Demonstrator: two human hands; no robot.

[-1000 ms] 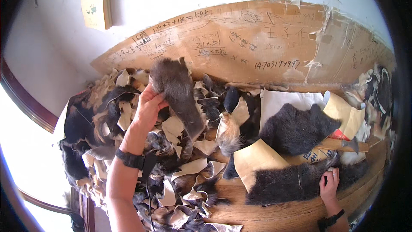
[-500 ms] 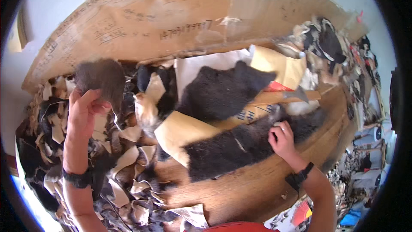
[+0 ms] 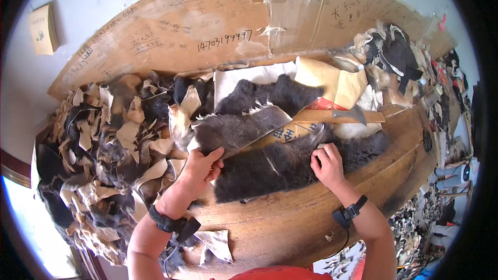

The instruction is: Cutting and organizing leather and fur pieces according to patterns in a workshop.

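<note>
My left hand [image 3: 204,170] pinches the near-left end of a grey-brown fur piece [image 3: 238,130], fur side up with a pale cut edge. This piece lies over a larger black fur piece [image 3: 249,96] and partly above a long dark fur strip [image 3: 254,171] on the wooden table. My right hand [image 3: 329,166] is closed at the strip's upper edge, thumb and fingers together. A small pale bit shows at its fingertips, too small to name. To the right, the strip continues as fluffier dark fur [image 3: 365,151].
Heaped fur scraps [image 3: 114,150] cover the left side. A wooden bar [image 3: 337,117] with a grey blade-shaped piece [image 3: 354,116], yellowish paper [image 3: 332,80] and a pale sheet [image 3: 254,74] lie behind the strip. A cardboard panel [image 3: 171,26] stands at the back. More scraps [image 3: 394,52] pile at far right.
My left hand has brought the grey-brown fur piece from over the scrap heap rightward onto the black fur. My right hand stays closed by the dark strip. The view has shifted slightly.
</note>
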